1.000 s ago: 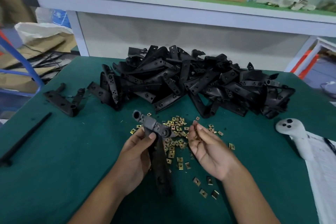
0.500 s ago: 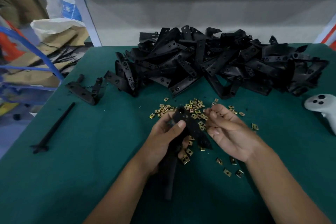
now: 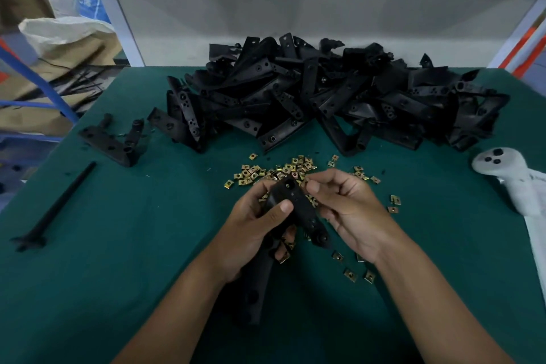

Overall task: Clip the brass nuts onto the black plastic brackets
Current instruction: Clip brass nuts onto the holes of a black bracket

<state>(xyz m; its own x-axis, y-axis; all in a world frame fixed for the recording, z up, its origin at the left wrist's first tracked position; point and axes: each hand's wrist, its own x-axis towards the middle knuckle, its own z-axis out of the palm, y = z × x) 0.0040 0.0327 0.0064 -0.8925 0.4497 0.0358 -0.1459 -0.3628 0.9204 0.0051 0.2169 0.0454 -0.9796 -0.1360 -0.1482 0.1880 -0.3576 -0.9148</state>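
My left hand (image 3: 254, 227) grips a black plastic bracket (image 3: 298, 207) with the thumb pressed on its face; the bracket's long leg runs down under my wrist. A few brass nuts (image 3: 284, 257) are tucked under its curled fingers. My right hand (image 3: 348, 207) is at the bracket's upper right edge with its fingers curled in; whether it pinches a nut is hidden. Loose brass nuts (image 3: 277, 171) lie scattered on the green table (image 3: 118, 245) just beyond my hands. A big heap of black brackets (image 3: 325, 97) fills the back of the table.
One separate black bracket (image 3: 112, 142) and a thin black rod (image 3: 56, 207) lie at the left. A white controller (image 3: 514, 183) rests at the right edge on white cloth. More nuts (image 3: 354, 272) lie near my right wrist. A white shelf frame (image 3: 124, 23) stands behind.
The bracket has been turned in my left hand, its short end now pointing up and away. My right hand has closed in against the bracket's upper edge. The head camera tilted down.
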